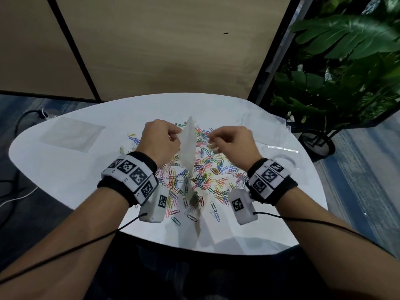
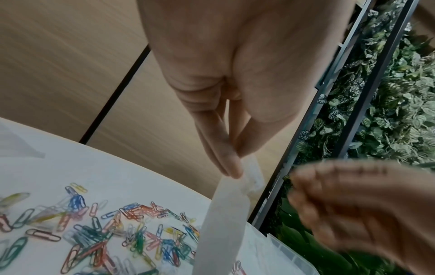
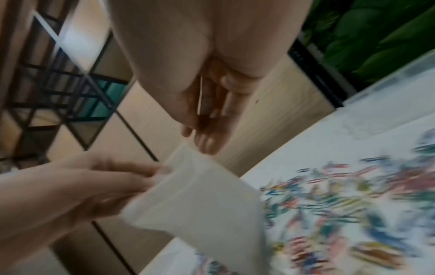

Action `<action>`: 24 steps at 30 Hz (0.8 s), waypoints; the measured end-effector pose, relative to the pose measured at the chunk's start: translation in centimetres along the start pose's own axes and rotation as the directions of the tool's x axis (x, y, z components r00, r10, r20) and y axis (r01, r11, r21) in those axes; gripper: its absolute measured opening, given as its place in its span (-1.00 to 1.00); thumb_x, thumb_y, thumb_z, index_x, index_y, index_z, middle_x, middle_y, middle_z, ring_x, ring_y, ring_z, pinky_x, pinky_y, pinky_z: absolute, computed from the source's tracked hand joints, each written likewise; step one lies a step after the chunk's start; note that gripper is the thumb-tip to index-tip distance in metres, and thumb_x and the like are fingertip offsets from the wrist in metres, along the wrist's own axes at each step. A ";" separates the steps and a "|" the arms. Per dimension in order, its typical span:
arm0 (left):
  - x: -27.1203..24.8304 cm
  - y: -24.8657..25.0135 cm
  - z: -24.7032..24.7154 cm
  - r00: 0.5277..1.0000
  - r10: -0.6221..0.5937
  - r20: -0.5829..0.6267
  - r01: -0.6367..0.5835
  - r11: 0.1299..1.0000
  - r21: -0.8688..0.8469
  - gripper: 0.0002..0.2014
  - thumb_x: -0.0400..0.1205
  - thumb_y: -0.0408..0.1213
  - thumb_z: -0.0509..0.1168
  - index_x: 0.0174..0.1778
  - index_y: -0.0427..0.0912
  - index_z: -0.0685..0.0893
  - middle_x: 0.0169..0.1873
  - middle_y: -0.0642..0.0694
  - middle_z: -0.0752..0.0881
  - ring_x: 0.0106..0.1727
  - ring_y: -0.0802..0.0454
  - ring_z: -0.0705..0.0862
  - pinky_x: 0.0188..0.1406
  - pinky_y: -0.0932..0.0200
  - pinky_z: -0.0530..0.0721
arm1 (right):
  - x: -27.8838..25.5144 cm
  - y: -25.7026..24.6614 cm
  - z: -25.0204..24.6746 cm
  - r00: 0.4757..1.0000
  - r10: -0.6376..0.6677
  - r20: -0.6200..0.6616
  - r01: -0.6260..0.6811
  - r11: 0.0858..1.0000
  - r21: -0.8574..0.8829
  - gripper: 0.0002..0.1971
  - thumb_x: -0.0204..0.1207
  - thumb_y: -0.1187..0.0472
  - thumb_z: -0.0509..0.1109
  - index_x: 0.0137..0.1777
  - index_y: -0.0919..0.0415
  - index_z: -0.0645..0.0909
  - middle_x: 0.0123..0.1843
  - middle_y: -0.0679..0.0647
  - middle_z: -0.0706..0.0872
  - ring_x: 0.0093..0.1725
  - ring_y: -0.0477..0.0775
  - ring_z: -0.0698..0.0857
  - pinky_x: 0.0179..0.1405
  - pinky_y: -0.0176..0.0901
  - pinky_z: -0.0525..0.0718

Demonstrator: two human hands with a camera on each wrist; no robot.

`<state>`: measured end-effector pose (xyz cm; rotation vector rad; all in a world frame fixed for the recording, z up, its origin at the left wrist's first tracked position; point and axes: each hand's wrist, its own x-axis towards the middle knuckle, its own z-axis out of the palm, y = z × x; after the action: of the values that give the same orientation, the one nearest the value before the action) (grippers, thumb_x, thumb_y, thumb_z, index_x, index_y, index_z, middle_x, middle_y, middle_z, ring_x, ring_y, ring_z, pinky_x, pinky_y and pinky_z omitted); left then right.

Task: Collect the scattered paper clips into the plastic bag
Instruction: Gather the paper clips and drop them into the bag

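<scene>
Many coloured paper clips (image 1: 207, 176) (image 2: 105, 238) (image 3: 341, 204) lie scattered over the middle of the white table (image 1: 65, 169). Above them my left hand (image 1: 178, 137) (image 2: 237, 167) pinches the top edge of a small translucent plastic bag (image 1: 187, 146) (image 2: 223, 223) (image 3: 200, 201), which hangs upright. My right hand (image 1: 211, 137) (image 3: 204, 143) hovers just right of the bag's top, fingertips pointing at it without clearly touching. Its fingers are partly curled. Blur hides whether they hold a clip.
Another flat clear bag (image 1: 71, 134) lies at the table's far left. Clear plastic containers (image 1: 266, 122) (image 1: 283, 161) sit at the right side. A leafy plant (image 1: 346, 83) stands beyond the right edge, a wood-panel wall behind, and cables (image 1: 21, 126) on the floor at the left.
</scene>
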<state>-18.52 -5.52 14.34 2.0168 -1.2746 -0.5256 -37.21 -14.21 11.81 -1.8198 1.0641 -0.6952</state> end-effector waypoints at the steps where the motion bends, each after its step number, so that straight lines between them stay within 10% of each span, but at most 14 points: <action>1: 0.1 -0.2 -0.3 1.000 0.002 -0.002 -0.002 1.000 -0.011 -0.70 0.57 -0.49 0.35 0.18 -0.28 0.83 0.01 -0.17 0.86 -0.16 -0.05 0.78 -0.05 0.25 0.66 | -0.3 1.5 -1.0 0.998 0.062 0.028 -0.056 0.985 -0.162 -0.82 0.51 0.34 0.46 0.06 0.14 0.77 -0.08 0.07 0.84 -0.13 0.01 0.82 -0.01 0.02 0.83; 5: -0.1 -0.7 -1.7 1.000 0.028 -0.003 -0.028 1.000 0.004 -0.70 0.57 -0.50 0.31 0.13 -0.25 0.86 -0.07 -0.17 0.87 -0.26 -0.05 0.78 -0.12 0.22 0.70 | -3.1 8.6 -2.2 0.855 0.460 0.239 -0.112 0.614 -0.781 0.02 0.17 -0.09 0.72 0.61 0.07 0.32 0.49 0.19 0.44 0.42 0.18 0.52 0.47 0.03 0.50; 9: -0.4 -1.3 -2.2 0.999 0.049 -0.008 -0.048 0.997 0.055 -0.70 0.56 -0.48 0.31 0.14 -0.24 0.85 -0.05 -0.15 0.86 -0.14 -0.05 0.73 0.04 0.19 0.67 | -6.3 12.3 -0.6 0.837 0.420 0.351 0.032 0.602 -0.798 0.29 0.06 -0.27 0.69 0.71 -0.02 0.00 0.61 0.16 0.20 0.55 0.26 0.32 0.54 0.17 0.41; 15: -0.4 -1.7 -2.0 0.999 0.048 0.014 -0.049 0.996 0.081 -0.67 0.58 -0.44 0.31 0.22 -0.22 0.82 0.02 -0.15 0.84 -0.14 0.03 0.70 -0.02 0.27 0.58 | -7.9 12.1 3.4 0.868 0.233 0.439 0.232 0.591 -0.773 -0.16 0.46 -0.16 0.48 0.67 -0.02 0.18 0.62 0.18 0.26 0.51 0.29 0.34 0.51 0.15 0.40; 19: -0.5 -1.7 -2.0 0.998 0.055 0.024 -0.057 0.995 0.080 -0.67 0.59 -0.45 0.31 0.22 -0.22 0.82 0.02 -0.16 0.84 -0.11 -0.02 0.74 -0.03 0.25 0.60 | -7.4 12.6 5.0 0.922 0.043 0.386 0.277 0.624 -0.731 -0.80 0.62 0.20 0.35 0.17 0.23 0.68 0.09 0.22 0.61 0.07 0.30 0.63 -0.01 0.01 0.63; 24: -0.7 -1.8 -1.9 0.996 0.064 0.064 -0.070 0.994 0.085 -0.68 0.60 -0.46 0.30 0.23 -0.22 0.81 -0.02 -0.16 0.83 -0.13 -0.04 0.73 -0.03 0.22 0.61 | -5.6 12.6 4.7 0.949 0.068 0.308 0.196 0.637 -0.746 -0.81 0.54 0.39 0.32 -0.21 0.31 0.75 -0.21 0.18 0.74 -0.18 0.22 0.69 -0.18 -0.09 0.63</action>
<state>-16.48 -3.80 14.29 2.0350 -1.4194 -0.5109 -40.97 -10.35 -1.71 -2.6049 1.1730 0.0882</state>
